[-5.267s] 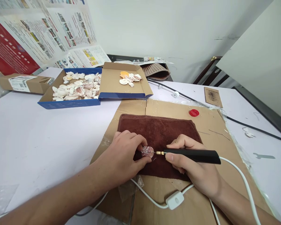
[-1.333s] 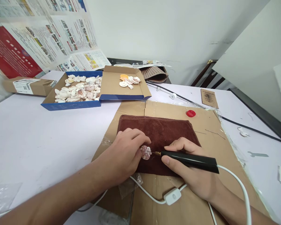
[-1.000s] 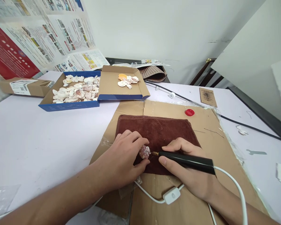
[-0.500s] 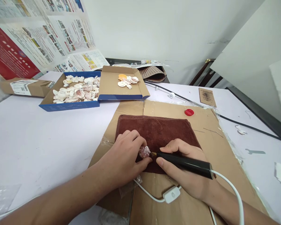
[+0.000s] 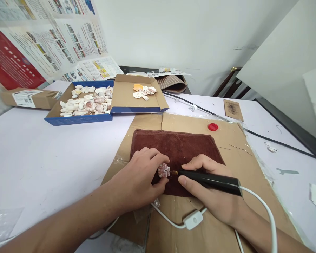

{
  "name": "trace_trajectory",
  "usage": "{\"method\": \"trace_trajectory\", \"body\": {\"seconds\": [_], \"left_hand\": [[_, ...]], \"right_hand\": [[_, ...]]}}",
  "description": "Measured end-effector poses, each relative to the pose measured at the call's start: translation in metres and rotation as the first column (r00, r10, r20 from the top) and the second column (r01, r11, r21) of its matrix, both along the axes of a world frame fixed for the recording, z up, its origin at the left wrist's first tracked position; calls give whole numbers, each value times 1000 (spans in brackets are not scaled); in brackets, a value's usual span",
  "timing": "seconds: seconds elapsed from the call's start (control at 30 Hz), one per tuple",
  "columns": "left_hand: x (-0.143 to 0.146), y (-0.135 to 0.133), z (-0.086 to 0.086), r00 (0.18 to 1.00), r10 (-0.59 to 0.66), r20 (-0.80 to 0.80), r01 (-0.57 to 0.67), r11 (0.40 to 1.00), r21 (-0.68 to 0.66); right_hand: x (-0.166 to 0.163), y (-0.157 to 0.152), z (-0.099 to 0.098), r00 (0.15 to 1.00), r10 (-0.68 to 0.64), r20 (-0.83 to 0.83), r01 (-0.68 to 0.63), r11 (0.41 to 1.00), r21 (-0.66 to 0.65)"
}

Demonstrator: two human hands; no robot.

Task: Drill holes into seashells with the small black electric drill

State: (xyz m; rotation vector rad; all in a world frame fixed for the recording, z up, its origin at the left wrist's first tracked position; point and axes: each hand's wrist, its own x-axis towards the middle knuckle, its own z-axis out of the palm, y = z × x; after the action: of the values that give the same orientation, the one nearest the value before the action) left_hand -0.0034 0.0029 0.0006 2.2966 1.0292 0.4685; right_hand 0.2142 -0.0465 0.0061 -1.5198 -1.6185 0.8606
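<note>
My left hand [image 5: 146, 172] pinches a ridged, reddish-white seashell [image 5: 163, 170] between thumb and fingers over a folded brown cloth [image 5: 179, 147]. In my right hand [image 5: 216, 198] is a slim black mini electric drill [image 5: 210, 181], gripped like a pen and pointing left. Its thin bit reaches the shell's right edge; whether it has entered the shell is too small to tell. A white cord [image 5: 265, 207] leaves the drill's rear end, and a white inline switch [image 5: 193, 220] lies on the cardboard [image 5: 171, 235] below the cloth.
At the back left, a blue-edged box [image 5: 79, 121] holds many shells, with several more shells [image 5: 144, 91] on its opened lid. Right of the cloth are a red cap [image 5: 213, 127], thin metal rods [image 5: 240, 149], a small wrench [image 5: 287, 171] and a black cable [image 5: 279, 140].
The drill and my right hand have shifted slightly right. The seashell has turned a little in my left fingers, and more of it shows.
</note>
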Motion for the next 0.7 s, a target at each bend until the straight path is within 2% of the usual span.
{"method": "trace_trajectory", "body": {"seconds": [0.27,0.7], "left_hand": [[-6,1,1,998,-47,32,48,999,-19],[-8,4,4,993,-94,72,105,980,-171]], "right_hand": [[2,1,0,1000,24,-12,-24,1000,-6],[1,2,3,999,39,-23,-39,999,16]]}}
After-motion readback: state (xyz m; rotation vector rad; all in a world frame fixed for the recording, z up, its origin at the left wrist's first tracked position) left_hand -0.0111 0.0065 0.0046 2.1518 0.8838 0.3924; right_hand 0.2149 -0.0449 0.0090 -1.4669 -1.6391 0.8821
